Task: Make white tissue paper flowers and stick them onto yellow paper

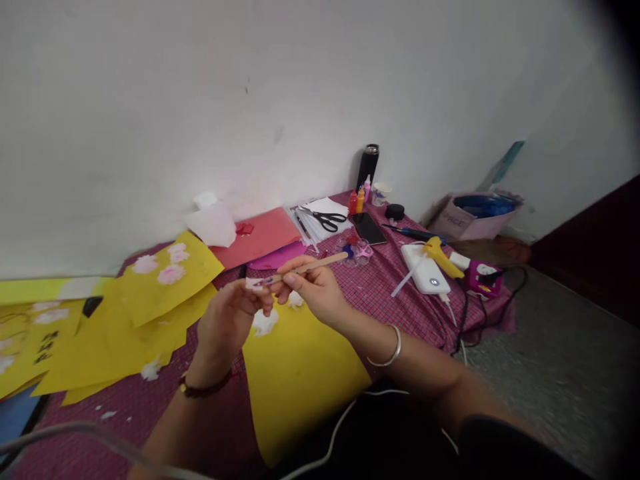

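1. Head view, the only one here. The right hand is pinching a thin wooden stick between thumb and fingertips. It's a closed grip, with the long end poking up and to the right.
2. The stick's near tip is touching a small white piece. It could be a brush, but the tip is too blurry to tell.
3. The left hand is gripping that small white piece in its curled fingertips, just beside the right hand. Both are hovering above the floor.
4. Directly below the hands a big yellow sheet is lying on a maroon checked cloth. A white fluffy scrap is sitting at the sheet's top edge.
5. A silver bangle is hanging on the right wrist, and a dark bracelet is sitting on the left one.
6. More yellow sheets with pink blobs are spreading out to the left, and a red sheet is lying behind them.
7. Farther back, scissors are resting on white papers. Little paint bottles are standing near a black flask by the wall, next to a dark phone.
8. Off to the right a yellow glue gun is leaning over a white power bank. A pink gadget is sitting beside them with cables trailing off.
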Demonstrator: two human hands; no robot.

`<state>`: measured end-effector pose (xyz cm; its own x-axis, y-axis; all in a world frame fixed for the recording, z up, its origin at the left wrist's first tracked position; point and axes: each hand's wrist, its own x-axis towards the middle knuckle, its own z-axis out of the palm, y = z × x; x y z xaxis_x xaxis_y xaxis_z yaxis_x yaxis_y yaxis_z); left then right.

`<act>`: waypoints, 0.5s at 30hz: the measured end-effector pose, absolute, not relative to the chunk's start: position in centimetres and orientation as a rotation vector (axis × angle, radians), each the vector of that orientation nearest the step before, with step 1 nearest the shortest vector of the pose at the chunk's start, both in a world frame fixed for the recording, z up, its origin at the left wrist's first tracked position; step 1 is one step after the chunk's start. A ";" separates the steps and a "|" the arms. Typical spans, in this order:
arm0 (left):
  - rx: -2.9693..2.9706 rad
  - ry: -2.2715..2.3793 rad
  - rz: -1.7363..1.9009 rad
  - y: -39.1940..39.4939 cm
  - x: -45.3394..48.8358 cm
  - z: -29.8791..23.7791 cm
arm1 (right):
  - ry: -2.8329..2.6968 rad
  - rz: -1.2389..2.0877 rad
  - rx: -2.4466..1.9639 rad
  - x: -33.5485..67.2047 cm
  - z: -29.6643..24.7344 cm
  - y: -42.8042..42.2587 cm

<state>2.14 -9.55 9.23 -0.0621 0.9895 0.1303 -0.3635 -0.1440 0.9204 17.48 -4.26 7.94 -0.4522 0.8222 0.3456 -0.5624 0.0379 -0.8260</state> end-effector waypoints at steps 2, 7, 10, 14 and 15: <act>0.965 0.890 1.448 -8.9 2.2 9.4 | -1.242 1.639 -0.296 17.8 7.9 -4.0; 1.037 0.926 1.322 -7.9 2.7 9.1 | -1.271 1.650 -0.295 18.4 7.7 -3.3; 1.126 0.977 1.304 -8.0 3.0 8.8 | -1.263 1.668 -0.335 18.6 7.5 -3.0; 1.526 1.246 1.291 -8.6 3.2 8.7 | -1.173 1.643 -0.404 18.4 7.3 -2.9; 1.668 1.322 1.270 -8.7 3.2 8.7 | -1.128 1.644 -0.425 18.3 7.3 -3.0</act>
<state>3.15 -8.68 8.66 0.0215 0.9572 0.2888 0.3268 -0.2797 0.9027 18.30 -2.98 7.29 -0.3882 0.8870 0.2502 -0.5524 -0.0067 -0.8335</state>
